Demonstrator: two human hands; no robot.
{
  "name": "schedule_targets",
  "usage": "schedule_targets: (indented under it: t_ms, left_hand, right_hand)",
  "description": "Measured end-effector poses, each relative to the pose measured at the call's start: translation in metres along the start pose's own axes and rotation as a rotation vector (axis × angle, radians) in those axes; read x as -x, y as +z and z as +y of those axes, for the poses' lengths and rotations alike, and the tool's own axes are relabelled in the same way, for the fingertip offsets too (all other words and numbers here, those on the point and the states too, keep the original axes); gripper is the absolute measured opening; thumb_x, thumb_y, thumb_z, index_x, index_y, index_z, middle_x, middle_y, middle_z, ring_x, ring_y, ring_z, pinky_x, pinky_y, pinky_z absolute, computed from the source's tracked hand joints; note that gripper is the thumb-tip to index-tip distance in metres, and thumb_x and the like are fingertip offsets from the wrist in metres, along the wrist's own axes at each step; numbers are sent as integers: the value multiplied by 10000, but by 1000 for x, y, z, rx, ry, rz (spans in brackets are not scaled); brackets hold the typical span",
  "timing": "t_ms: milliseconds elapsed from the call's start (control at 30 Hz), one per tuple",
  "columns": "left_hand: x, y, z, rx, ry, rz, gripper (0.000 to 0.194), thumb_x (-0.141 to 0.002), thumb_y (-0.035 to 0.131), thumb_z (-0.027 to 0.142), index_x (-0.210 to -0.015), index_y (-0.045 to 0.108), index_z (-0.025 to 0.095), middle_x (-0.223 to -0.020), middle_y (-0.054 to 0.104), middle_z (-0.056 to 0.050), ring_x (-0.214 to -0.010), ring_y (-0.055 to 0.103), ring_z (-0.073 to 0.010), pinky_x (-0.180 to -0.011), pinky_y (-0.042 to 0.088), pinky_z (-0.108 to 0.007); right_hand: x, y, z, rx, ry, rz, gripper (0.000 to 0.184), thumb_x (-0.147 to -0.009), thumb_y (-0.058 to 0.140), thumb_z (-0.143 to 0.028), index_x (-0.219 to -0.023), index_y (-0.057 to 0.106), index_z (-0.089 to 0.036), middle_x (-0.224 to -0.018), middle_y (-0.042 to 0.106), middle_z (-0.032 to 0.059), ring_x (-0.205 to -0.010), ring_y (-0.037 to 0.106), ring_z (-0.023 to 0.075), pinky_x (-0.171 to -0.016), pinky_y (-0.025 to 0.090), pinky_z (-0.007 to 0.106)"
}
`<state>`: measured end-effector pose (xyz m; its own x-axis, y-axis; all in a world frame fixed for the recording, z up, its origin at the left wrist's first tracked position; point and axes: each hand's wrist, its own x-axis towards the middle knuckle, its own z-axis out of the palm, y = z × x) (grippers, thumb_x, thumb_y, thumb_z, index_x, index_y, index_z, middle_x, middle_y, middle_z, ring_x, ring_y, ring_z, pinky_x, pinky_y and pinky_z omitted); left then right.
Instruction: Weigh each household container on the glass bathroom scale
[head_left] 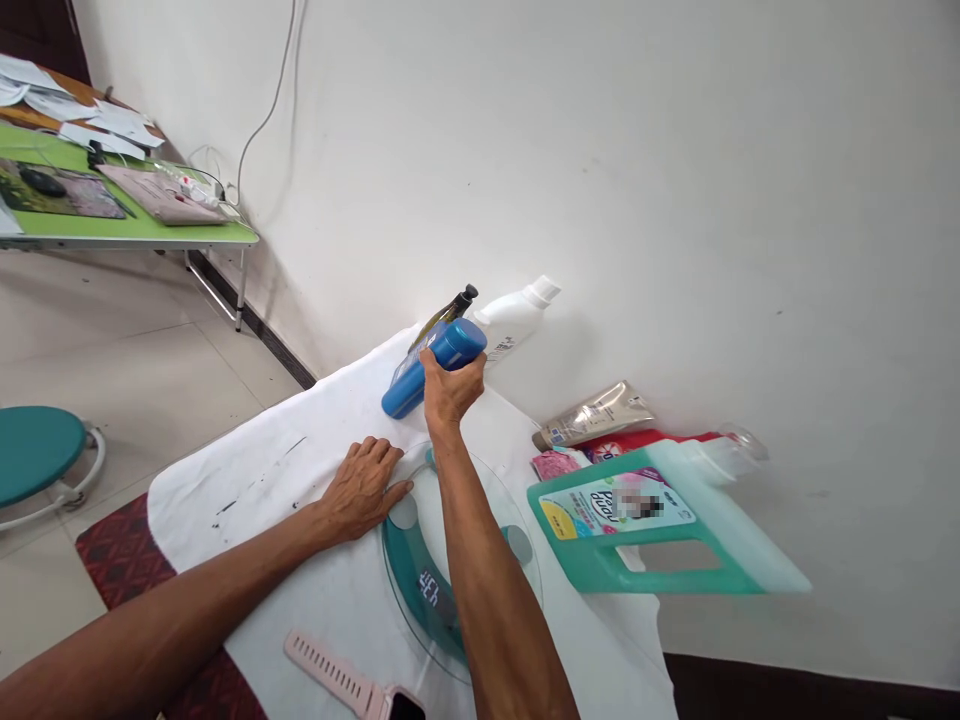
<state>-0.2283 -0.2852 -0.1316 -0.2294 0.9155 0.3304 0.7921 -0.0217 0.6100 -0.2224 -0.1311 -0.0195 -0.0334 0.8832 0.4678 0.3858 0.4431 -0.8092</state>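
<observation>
My right hand (452, 390) is wrapped round a blue bottle (411, 388) with a rounded cap, held over the far part of the white cloth. Whether its base touches the cloth I cannot tell. My left hand (365, 488) lies flat on the cloth, fingers stretched out, its thumb reaching the rim of a round glass scale (412, 585). The scale's lit display is partly legible, and my right forearm crosses over it. Just behind the blue bottle are a dark-capped bottle (450, 308) and a white bottle (517, 315), both partly hidden.
A large green detergent jug (637, 575), a gold tube (600, 415) and a red packet (637, 438) stand along the right, near the wall. A smartwatch with pink strap (337, 675) lies in front. Left are a green desk (202, 236) and a teal stool (37, 450).
</observation>
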Motion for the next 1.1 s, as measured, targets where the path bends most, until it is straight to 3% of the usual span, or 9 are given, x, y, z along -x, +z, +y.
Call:
schedule_targets:
  t_ms: [233,400,533,667,767,900,1100]
  left_hand:
    - [0,-2,-2,14,9,-3,308,-1044,492,444,-1211,609,213,-1141,642,-115,-1078,557,-297,-926,451,-486]
    - [0,-4,-3,1,14,-30,330,-1047,476,448,-1231,607,208,-1155,636,-119,-1068,553,-295,-925,449,-474]
    - [-1,-3,-4,-13,10,-38,356,-1039,490,462,-1231,613,189,-1162,638,-128,-1089,549,-307,-948,441,-486]
    - [-1,-3,-4,-22,3,-41,366,-1036,494,462,-1241,614,184,-1173,633,-129,-1103,549,-308,-960,441,-483]
    - [-2,-4,-4,-31,6,-46,375,-1041,473,473,-1247,611,191,-1186,635,-127,-1102,547,-304,-967,442,-481]
    - [-3,-7,-4,-50,5,-73,418,-1044,457,493,-1275,602,177,-1198,638,-129,-1113,547,-306,-981,443,-491]
    - [-6,-9,-3,-45,-3,-82,444,-1042,442,528,-1275,602,186,-1190,636,-125,-1122,545,-315,-969,453,-495]
  right_hand:
    - [0,-50,10,-115,90,37,586,-594,863,-465,-1059,673,-163,-1015,756,102,-909,711,304,-901,570,459]
    - [6,-119,-1,-328,-70,12,569,-612,902,-435,-1064,698,-157,-975,757,54,-870,705,250,-868,586,432]
    - [21,-179,0,-234,-63,-29,508,-634,918,-417,-1025,719,-161,-937,751,39,-855,697,237,-872,575,437]
    - [51,-218,15,-110,1,-3,584,-639,937,-435,-1114,723,-172,-1002,759,57,-901,712,259,-885,579,449]
    - [77,-228,23,-34,17,116,650,-626,948,-450,-1164,706,-176,-1061,757,83,-923,723,281,-862,596,453]
    - [98,-224,24,-5,38,296,677,-604,960,-481,-1131,667,-173,-1094,733,110,-920,726,295,-788,624,438]
    - [107,-223,31,-24,26,231,709,-703,910,-499,-1259,573,-217,-1268,665,112,-1088,694,296,-853,616,454]
